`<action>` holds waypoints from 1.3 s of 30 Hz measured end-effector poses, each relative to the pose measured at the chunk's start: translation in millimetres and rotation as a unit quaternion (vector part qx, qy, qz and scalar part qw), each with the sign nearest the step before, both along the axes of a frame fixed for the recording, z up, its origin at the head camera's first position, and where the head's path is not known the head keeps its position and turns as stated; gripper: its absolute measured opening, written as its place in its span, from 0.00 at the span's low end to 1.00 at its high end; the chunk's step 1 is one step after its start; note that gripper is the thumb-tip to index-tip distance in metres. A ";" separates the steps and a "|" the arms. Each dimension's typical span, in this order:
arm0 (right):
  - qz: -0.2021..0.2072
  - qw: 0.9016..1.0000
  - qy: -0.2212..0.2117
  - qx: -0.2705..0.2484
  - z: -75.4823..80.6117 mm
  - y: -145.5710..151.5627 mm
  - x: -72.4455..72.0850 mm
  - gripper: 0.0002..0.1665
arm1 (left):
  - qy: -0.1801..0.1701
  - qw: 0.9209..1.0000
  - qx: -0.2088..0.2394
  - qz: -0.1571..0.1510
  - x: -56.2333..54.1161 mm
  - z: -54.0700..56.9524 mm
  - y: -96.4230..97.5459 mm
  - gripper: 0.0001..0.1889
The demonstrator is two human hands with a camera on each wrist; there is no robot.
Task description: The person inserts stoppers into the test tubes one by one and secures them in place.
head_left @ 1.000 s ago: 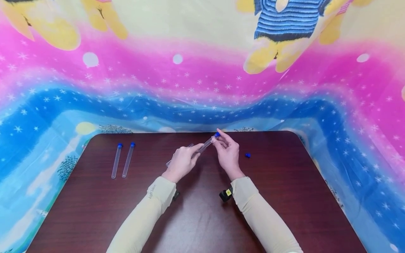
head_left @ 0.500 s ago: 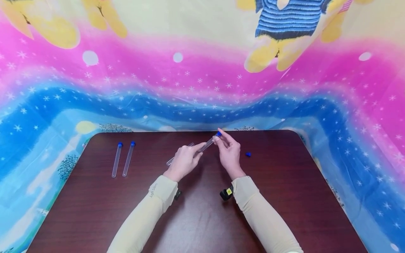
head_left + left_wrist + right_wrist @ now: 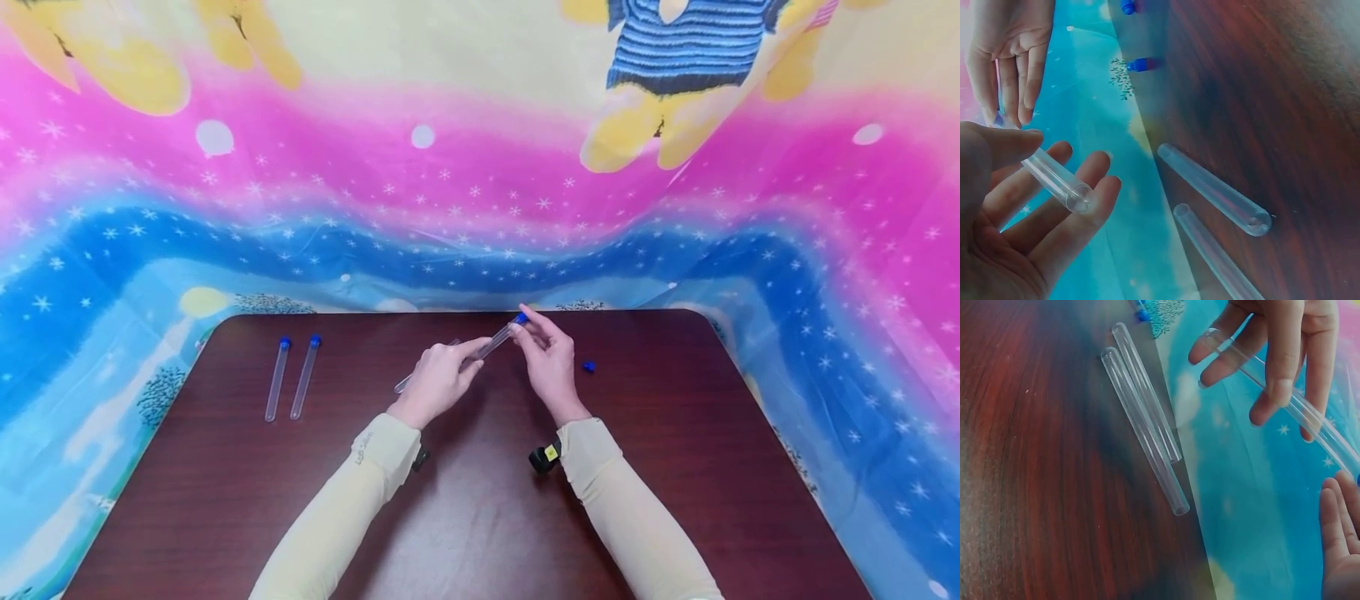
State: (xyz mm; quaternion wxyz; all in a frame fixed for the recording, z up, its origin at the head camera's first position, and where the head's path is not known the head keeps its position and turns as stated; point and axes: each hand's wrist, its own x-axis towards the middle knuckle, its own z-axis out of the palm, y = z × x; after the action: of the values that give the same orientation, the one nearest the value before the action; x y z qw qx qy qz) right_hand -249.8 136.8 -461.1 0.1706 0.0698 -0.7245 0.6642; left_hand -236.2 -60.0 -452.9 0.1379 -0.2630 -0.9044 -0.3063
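Above the back half of the table my left hand [image 3: 438,379] grips a clear test tube [image 3: 495,340], thumb on one side and fingers on the other. The tube slants up to the right, its rounded end showing in the left wrist view. At its upper end sits a blue cap [image 3: 522,318], pinched between the thumb and fingers of my right hand [image 3: 551,362]. Beneath the left hand two uncapped test tubes lie side by side, the nearer tube [image 3: 1141,428] overlapping the other tube [image 3: 1150,387] in the right wrist view.
Two test tubes with blue caps, a left tube [image 3: 276,382] and a right tube [image 3: 304,379], lie at the table's left. Loose blue caps, one cap [image 3: 1139,64] and another cap [image 3: 1127,6], lie right of the hands. A printed cloth [image 3: 480,208] hangs behind the dark table [image 3: 480,533].
My right hand has shifted slightly to the right, still at the blue cap. The left hand keeps its grip on the test tube with little movement.
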 end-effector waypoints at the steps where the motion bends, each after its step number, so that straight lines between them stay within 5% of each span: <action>1: 0.000 1.000 0.000 0.006 -0.6 0.8 0.4 0.23 | -0.001 1.000 0.001 0.001 0.4 -0.8 -0.2 0.21; 12: 0.029 0.999 -0.004 0.032 -3.0 0.2 0.4 0.26 | -0.026 0.999 0.012 0.025 5.0 -4.3 -4.2 0.20; 39: 0.056 0.997 -0.032 0.040 -3.0 18.3 -0.2 0.25 | -0.013 0.996 0.040 0.080 5.3 -4.7 -23.0 0.21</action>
State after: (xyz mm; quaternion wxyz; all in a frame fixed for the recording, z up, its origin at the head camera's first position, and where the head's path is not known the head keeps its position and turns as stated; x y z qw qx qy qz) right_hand -250.0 155.1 -464.1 0.1070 0.0962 -0.7502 0.6453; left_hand -230.9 -83.0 -457.6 0.1610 -0.1799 -0.9113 -0.3336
